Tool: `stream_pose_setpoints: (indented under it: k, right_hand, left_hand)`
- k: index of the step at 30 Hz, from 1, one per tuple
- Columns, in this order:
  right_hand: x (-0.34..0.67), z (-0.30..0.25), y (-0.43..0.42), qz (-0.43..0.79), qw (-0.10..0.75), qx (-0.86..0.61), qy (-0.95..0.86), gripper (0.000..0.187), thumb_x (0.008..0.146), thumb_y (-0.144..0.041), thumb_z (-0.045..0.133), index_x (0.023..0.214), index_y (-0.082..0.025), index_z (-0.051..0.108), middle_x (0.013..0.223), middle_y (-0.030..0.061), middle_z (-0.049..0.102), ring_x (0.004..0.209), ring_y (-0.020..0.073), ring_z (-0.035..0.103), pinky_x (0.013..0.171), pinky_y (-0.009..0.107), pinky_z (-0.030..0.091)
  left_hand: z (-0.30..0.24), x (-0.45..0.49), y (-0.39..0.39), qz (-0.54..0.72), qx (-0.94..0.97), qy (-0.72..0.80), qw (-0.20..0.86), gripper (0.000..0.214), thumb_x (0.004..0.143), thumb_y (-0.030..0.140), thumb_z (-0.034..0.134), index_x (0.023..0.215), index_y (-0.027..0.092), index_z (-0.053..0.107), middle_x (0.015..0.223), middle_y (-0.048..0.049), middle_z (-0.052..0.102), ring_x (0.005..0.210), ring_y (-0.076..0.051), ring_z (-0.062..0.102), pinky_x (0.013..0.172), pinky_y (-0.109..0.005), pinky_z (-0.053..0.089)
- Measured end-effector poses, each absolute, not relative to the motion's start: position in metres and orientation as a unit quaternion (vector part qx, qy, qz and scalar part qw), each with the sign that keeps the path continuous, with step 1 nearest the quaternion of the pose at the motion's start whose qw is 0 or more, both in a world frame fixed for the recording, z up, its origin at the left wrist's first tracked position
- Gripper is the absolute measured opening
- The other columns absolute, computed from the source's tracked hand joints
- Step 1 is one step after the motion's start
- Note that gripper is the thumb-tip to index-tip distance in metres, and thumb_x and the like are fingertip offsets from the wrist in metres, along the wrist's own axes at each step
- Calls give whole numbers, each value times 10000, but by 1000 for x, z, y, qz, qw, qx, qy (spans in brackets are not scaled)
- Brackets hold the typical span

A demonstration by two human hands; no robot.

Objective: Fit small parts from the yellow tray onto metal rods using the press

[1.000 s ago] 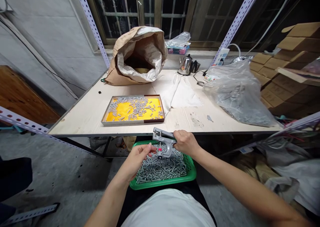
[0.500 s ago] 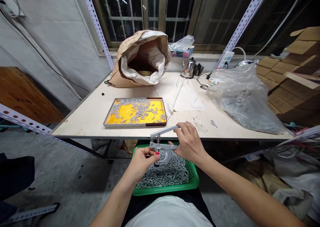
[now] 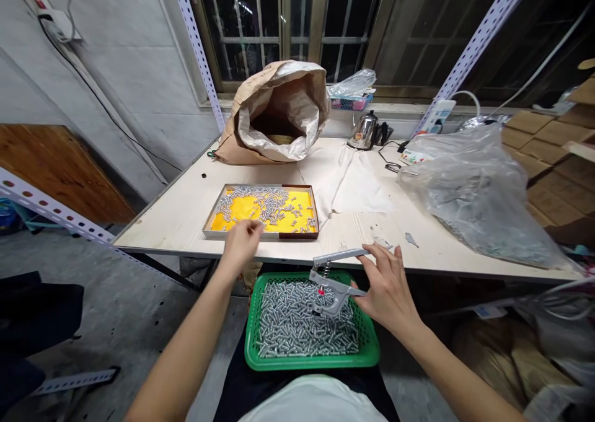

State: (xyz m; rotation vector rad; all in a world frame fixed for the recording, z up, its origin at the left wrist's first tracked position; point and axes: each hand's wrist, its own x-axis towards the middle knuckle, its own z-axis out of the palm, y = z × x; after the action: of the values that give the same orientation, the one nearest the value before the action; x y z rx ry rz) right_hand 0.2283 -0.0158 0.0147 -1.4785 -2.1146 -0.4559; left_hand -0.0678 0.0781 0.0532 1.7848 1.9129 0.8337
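My right hand (image 3: 388,289) grips a pair of grey metal snap-fastener pliers (image 3: 332,289) by the handles. A spring sits between the handles, and a red piece shows in the jaw. The pliers hang over a green plastic basket (image 3: 253,347) full of small silver spring-like parts (image 3: 302,329). My left hand (image 3: 242,245) is at the front edge of a shallow tray (image 3: 242,235), its fingers curled together; whatever they may hold is hidden. Small silver metal pieces (image 3: 269,205) lie scattered on the tray's yellow lining.
A big open paper sack (image 3: 232,131) lies on the table (image 3: 162,224) behind the tray. Farther right stand a metal kettle (image 3: 365,131) and a filled clear plastic bag (image 3: 469,186). Cardboard boxes (image 3: 558,174) are stacked at the right. The basket rests on my lap.
My left hand has left the pliers' jaw and moved up and left to the tray. The pliers have shifted slightly right in my right hand. The view has also shifted a little.
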Motion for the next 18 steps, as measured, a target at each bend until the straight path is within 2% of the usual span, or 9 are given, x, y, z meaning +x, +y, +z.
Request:
stream_pose_setpoints:
  k: [3, 7, 10, 13, 15, 17, 18]
  right_hand:
    - [229, 14, -16, -175, 261, -545, -777, 366, 751, -267, 549, 1093, -135, 538, 1234, 158, 507, 1238, 313, 409, 1098, 601, 247]
    - [230, 11, -17, -178, 259, -550, -774, 358, 758, -283, 557, 1086, -140, 540, 1230, 157, 507, 1227, 313, 420, 1095, 603, 248]
    - [231, 10, -17, -177, 253, -556, -772, 365, 754, -284, 572, 1086, -135, 537, 1229, 158, 508, 1225, 312, 419, 1101, 601, 238]
    - [230, 9, -16, -175, 258, -568, -761, 370, 755, -274, 575, 1092, -129, 533, 1240, 165, 503, 1252, 318, 393, 1105, 600, 230]
    - [227, 9, -14, -172, 266, -577, -753, 382, 757, -267, 566, 1110, -126, 525, 1264, 171, 489, 1280, 324, 363, 1105, 605, 222]
    - [224, 11, -12, -167, 272, -582, -748, 392, 753, -252, 554, 1122, -124, 520, 1284, 171, 478, 1298, 324, 342, 1108, 611, 207]
    - [223, 12, -11, -164, 273, -584, -747, 394, 749, -242, 548, 1124, -125, 520, 1288, 169, 476, 1302, 322, 337, 1112, 612, 197]
  left_hand:
    - [59, -82, 150, 291, 626, 706, 156, 175, 755, 91, 517, 817, 125, 677, 946, -157, 688, 944, -270, 592, 830, -342, 403]
    - [60, -90, 197, 255, 657, 683, 192, 196, 564, -21, 570, 516, 168, 587, 647, -86, 657, 828, -246, 591, 776, -307, 398]
    - [59, -91, 199, 248, 665, 672, 212, 232, 532, -18, 572, 431, 183, 515, 517, -52, 583, 766, -235, 585, 746, -306, 396]
    - [58, -85, 177, 273, 664, 659, 223, 143, 589, 28, 575, 534, 159, 578, 617, -71, 620, 786, -224, 589, 749, -308, 408]
    - [54, -74, 145, 291, 665, 643, 243, 106, 665, 95, 570, 729, 132, 647, 706, -73, 648, 755, -195, 597, 720, -296, 432]
    - [47, -58, 105, 311, 660, 604, 321, 219, 728, 185, 572, 924, 130, 651, 735, -49, 657, 686, -160, 603, 670, -273, 457]
    - [42, -49, 83, 330, 635, 561, 416, 249, 727, 224, 602, 953, 130, 647, 729, -43, 657, 661, -154, 603, 652, -271, 463]
